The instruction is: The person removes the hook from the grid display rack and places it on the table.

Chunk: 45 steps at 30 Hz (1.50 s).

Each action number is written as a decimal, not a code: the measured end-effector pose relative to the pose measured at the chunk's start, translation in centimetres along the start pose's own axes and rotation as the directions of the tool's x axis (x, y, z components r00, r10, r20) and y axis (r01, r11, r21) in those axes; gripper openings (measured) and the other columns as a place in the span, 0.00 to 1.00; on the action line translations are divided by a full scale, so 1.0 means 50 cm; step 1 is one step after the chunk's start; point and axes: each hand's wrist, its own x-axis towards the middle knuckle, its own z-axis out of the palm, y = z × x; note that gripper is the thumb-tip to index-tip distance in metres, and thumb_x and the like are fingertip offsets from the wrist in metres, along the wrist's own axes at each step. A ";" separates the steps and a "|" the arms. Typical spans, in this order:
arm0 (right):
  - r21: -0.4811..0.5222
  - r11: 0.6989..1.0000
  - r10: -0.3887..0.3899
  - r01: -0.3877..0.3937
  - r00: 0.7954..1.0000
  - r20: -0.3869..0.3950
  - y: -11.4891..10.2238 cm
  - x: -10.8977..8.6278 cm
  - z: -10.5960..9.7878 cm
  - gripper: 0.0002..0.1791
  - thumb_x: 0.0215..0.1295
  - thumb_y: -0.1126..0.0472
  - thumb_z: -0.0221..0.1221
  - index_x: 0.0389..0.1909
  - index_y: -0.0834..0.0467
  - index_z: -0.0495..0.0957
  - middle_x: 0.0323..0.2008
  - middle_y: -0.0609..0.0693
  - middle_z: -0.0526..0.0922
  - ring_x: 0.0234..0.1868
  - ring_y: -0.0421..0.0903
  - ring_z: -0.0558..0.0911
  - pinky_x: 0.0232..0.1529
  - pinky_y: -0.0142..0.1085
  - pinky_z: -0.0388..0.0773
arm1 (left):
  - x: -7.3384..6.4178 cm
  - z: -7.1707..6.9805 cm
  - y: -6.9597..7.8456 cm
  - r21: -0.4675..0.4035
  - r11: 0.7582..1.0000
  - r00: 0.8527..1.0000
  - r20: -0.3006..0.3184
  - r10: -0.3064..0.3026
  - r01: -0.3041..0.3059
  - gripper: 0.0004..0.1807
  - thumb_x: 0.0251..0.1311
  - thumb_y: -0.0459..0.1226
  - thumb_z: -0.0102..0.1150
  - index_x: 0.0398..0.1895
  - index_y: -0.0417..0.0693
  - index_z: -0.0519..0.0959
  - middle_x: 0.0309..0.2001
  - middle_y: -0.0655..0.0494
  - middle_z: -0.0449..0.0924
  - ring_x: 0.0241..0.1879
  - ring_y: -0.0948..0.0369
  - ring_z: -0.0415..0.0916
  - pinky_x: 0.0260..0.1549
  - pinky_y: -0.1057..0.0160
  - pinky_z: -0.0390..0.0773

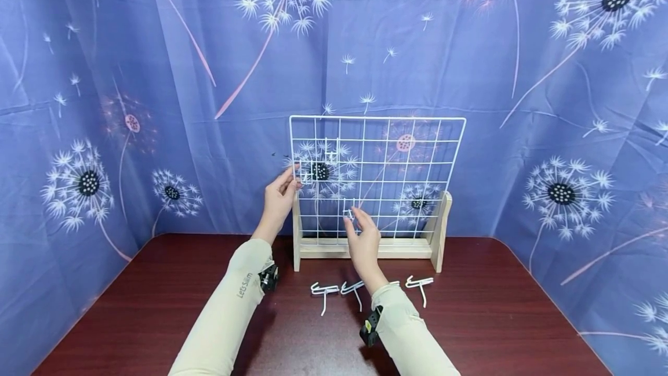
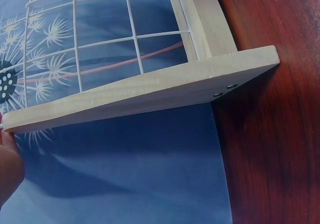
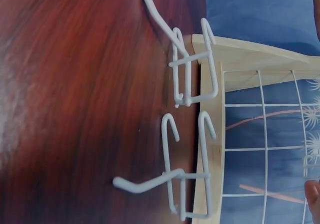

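A white wire grid panel (image 1: pixel 386 161) stands upright in a wooden stand (image 1: pixel 440 231). My left hand (image 1: pixel 276 199) grips the panel's left edge just above the stand's post, thumb in front. Near those fingers a white wire hook (image 1: pixel 305 178) hangs on the grid, and another hook (image 1: pixel 331 156) hangs higher and to the right. Low on the panel, my right hand (image 1: pixel 363 243) pinches a third white hook (image 1: pixel 348 212) against the wires between thumb and fingers. In the right wrist view only some fingertips (image 3: pixel 313 196) show at the edge.
Several more white hooks lie in a row on the dark red table before the stand, among them a left hook (image 1: pixel 325 292) and a right hook (image 1: pixel 419 286); one is partly behind my right wrist. A blue dandelion-print curtain (image 1: pixel 209 103) surrounds the table.
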 end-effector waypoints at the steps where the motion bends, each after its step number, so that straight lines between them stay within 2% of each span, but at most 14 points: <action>1: 0.006 1.000 0.004 -0.004 1.000 -0.002 0.000 0.000 0.002 0.16 0.61 0.68 0.63 0.49 0.71 0.80 0.50 0.67 0.80 0.51 0.61 0.80 0.46 0.49 0.81 | 0.000 0.000 0.001 -0.008 1.000 1.000 0.000 -0.003 0.003 0.23 0.68 0.22 0.44 0.65 0.37 0.69 0.51 0.29 0.74 0.49 0.38 0.74 0.52 0.40 0.72; 4: 0.017 1.000 0.010 -0.010 1.000 -0.014 -0.001 -0.001 0.006 0.16 0.62 0.68 0.62 0.49 0.71 0.80 0.50 0.68 0.80 0.52 0.61 0.80 0.47 0.50 0.81 | -0.001 -0.001 0.003 -0.012 1.000 1.000 0.003 -0.010 0.010 0.23 0.68 0.22 0.44 0.65 0.37 0.69 0.50 0.29 0.74 0.50 0.38 0.74 0.53 0.41 0.72; 12: 0.000 1.000 0.016 -0.016 1.000 -0.027 -0.002 0.001 0.013 0.14 0.63 0.69 0.60 0.48 0.72 0.80 0.49 0.69 0.80 0.50 0.62 0.81 0.46 0.46 0.82 | -0.001 0.001 0.004 0.019 1.000 1.000 -0.006 -0.023 0.023 0.23 0.68 0.23 0.45 0.66 0.38 0.69 0.49 0.30 0.74 0.50 0.39 0.74 0.45 0.55 0.77; 15: -0.022 1.000 -0.005 0.004 0.999 -0.042 -0.002 0.002 0.016 0.13 0.64 0.70 0.59 0.48 0.73 0.80 0.48 0.68 0.80 0.46 0.61 0.83 0.46 0.45 0.82 | -0.002 0.001 0.006 0.016 1.000 1.000 -0.004 -0.026 0.026 0.23 0.69 0.23 0.45 0.66 0.38 0.69 0.50 0.30 0.74 0.50 0.39 0.74 0.45 0.54 0.77; 18: -0.048 0.998 -0.031 0.028 0.998 -0.059 0.000 0.002 0.019 0.13 0.63 0.71 0.59 0.47 0.73 0.81 0.47 0.67 0.81 0.43 0.59 0.84 0.45 0.46 0.82 | -0.002 -0.001 0.006 0.013 1.000 1.000 0.001 -0.024 0.024 0.23 0.69 0.24 0.44 0.66 0.38 0.69 0.51 0.30 0.74 0.51 0.40 0.74 0.50 0.47 0.75; 23: -0.091 0.994 -0.063 0.056 0.995 -0.075 0.004 0.002 0.023 0.13 0.63 0.70 0.60 0.46 0.72 0.81 0.45 0.66 0.83 0.47 0.59 0.83 0.51 0.49 0.79 | 0.000 -0.001 0.000 0.021 1.000 1.000 -0.007 -0.016 0.017 0.23 0.69 0.24 0.45 0.66 0.37 0.69 0.53 0.31 0.74 0.50 0.41 0.74 0.53 0.47 0.74; 30: -0.117 0.988 -0.107 0.098 0.992 -0.073 0.001 0.005 0.020 0.12 0.64 0.68 0.60 0.44 0.71 0.83 0.43 0.65 0.84 0.47 0.59 0.83 0.52 0.49 0.78 | 0.017 -0.003 -0.052 -0.008 1.000 0.999 -0.023 -0.025 0.025 0.23 0.70 0.27 0.46 0.66 0.45 0.70 0.53 0.35 0.75 0.51 0.43 0.74 0.54 0.48 0.74; 32: -0.112 0.988 -0.115 0.106 0.990 -0.078 0.000 0.007 0.018 0.11 0.64 0.68 0.59 0.44 0.70 0.83 0.43 0.64 0.84 0.47 0.59 0.83 0.51 0.48 0.79 | 0.018 -0.002 -0.056 0.010 1.000 0.999 -0.027 -0.021 0.021 0.22 0.70 0.28 0.47 0.66 0.47 0.71 0.53 0.37 0.75 0.50 0.46 0.75 0.53 0.51 0.75; 37: -0.112 0.987 -0.125 0.114 0.988 -0.092 0.001 0.015 0.014 0.11 0.65 0.67 0.59 0.44 0.69 0.83 0.42 0.63 0.84 0.46 0.58 0.84 0.49 0.49 0.80 | 0.020 -0.002 -0.060 0.029 1.000 0.999 -0.037 -0.001 0.002 0.22 0.70 0.28 0.47 0.65 0.48 0.73 0.48 0.38 0.76 0.46 0.49 0.77 0.46 0.58 0.78; 40: -0.107 0.987 -0.126 0.116 0.987 -0.095 -0.001 0.017 0.011 0.11 0.65 0.67 0.60 0.44 0.69 0.84 0.42 0.64 0.84 0.46 0.58 0.84 0.49 0.49 0.80 | 0.020 -0.002 -0.060 0.029 1.000 0.999 -0.039 -0.005 0.007 0.22 0.70 0.27 0.47 0.65 0.49 0.73 0.48 0.38 0.76 0.46 0.49 0.77 0.45 0.59 0.79; 43: -0.097 0.988 -0.127 0.118 0.987 -0.097 -0.004 0.019 0.009 0.11 0.64 0.67 0.60 0.44 0.69 0.84 0.41 0.64 0.84 0.46 0.58 0.84 0.48 0.49 0.80 | 0.019 -0.002 -0.055 0.011 1.000 0.999 -0.032 -0.019 0.020 0.22 0.69 0.27 0.47 0.65 0.47 0.73 0.49 0.36 0.76 0.48 0.46 0.77 0.47 0.55 0.78; 45: -0.090 0.988 -0.133 0.124 0.986 -0.101 -0.006 0.019 0.007 0.11 0.64 0.68 0.60 0.43 0.69 0.84 0.41 0.64 0.84 0.45 0.59 0.84 0.48 0.49 0.81 | 0.015 -0.001 -0.041 0.001 1.000 0.999 -0.024 -0.021 0.021 0.23 0.69 0.25 0.46 0.65 0.43 0.71 0.49 0.34 0.74 0.49 0.42 0.75 0.49 0.52 0.77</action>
